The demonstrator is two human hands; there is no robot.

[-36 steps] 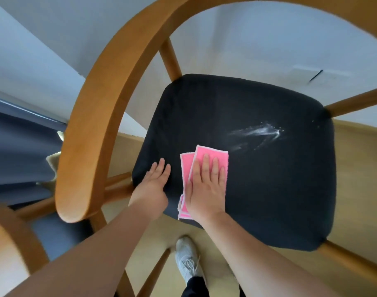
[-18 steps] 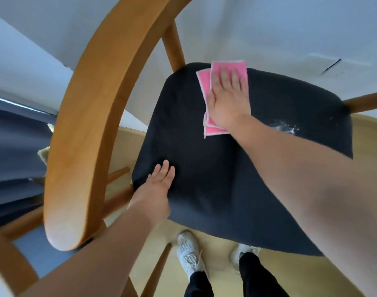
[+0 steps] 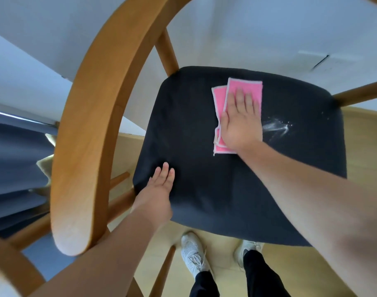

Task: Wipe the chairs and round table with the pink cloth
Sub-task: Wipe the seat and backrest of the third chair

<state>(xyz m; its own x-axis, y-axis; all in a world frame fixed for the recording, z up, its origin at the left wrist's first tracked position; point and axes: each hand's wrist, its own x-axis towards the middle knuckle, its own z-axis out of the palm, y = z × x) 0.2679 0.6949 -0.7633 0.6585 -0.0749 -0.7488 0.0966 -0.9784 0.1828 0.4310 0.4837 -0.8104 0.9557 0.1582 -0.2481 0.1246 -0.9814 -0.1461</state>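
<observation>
- pink cloth (image 3: 241, 87): folded, flat on the far half of the chair seat (image 3: 226, 200), w/ a lower layer peeking out on its left side.
- right hand (image 3: 240, 123) presses it down. Fingers are straight & close together, palm flat on top, nothing curled round the fabric.
- left hand (image 3: 159, 189) rests on the seat's near-left corner, fingers straight & relaxed, holding nothing; prob. bracing the chair.
- Step in hand, as I read it: wiping this chair's seat. A white smear (image 3: 276, 126) sits just right of the cloth, not yet cleared.
- Next move prob. calls for a sideways sweep to the right over the smear, w/ firm even pressure so the folded layers don't slide apart. After that, the rest of the seat & the wood frame.
- Task looks early: round table not in view.
- Seat is dark matte fabric & likely drags on the cloth, so residue may need several passes.
- curved wooden backrest (image 3: 91, 133) arcs round the left & top of view; a spindle (image 3: 166, 52) runs down to the seat's far corner.
- Room: pale wood floor (image 3: 365, 146) under the chair, white shoes (image 3: 192, 251) & dark trousers (image 3: 204, 284) at the bottom edge.
- At left there's a dark grey-blue surface (image 3: 12, 157), curtain or rug, can't tell.
</observation>
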